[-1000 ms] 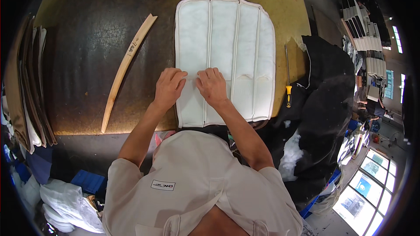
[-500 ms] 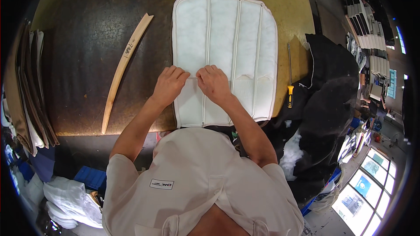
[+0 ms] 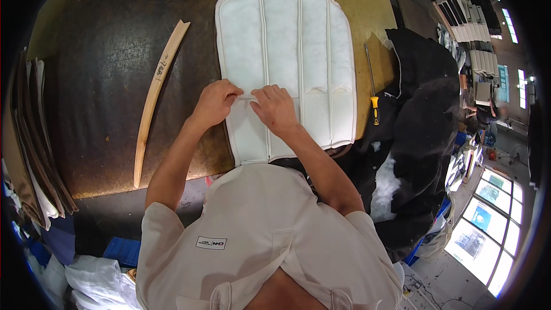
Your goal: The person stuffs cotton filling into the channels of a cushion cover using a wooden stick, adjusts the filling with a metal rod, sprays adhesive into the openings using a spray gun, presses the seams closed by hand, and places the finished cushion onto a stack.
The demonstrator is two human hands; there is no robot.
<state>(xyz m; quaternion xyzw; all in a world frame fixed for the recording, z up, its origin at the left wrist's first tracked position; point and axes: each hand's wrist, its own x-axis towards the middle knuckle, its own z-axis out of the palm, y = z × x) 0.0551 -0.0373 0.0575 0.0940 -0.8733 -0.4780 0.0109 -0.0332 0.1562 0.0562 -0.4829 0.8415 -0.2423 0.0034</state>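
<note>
A white padded panel (image 3: 281, 46) lies flat, divided lengthwise by several raised seams into wadding-filled strips. Across it runs a fabric edge, with smoother white cloth on the near side. My left hand (image 3: 217, 103) is pinched closed at this crosswise edge, by the panel's left border. Just to its right, my right hand (image 3: 275, 109) rests over the left seam, thumb and fingers closed on the same edge. A short stretch of the edge shows between the two hands. My fingertips partly hide what they grip.
A curved wooden strip (image 3: 154, 97) lies left on the brown worktable (image 3: 92, 120). A yellow-handled screwdriver (image 3: 373, 95) is right of the panel. Black cloth (image 3: 422, 103) with white stuffing (image 3: 385, 186) drapes at the right edge. Folded fabric pieces (image 3: 34, 138) hang far left.
My left hand has shifted slightly left along the crosswise edge, and the gap between my hands has widened a little. The whole view has tilted slightly.
</note>
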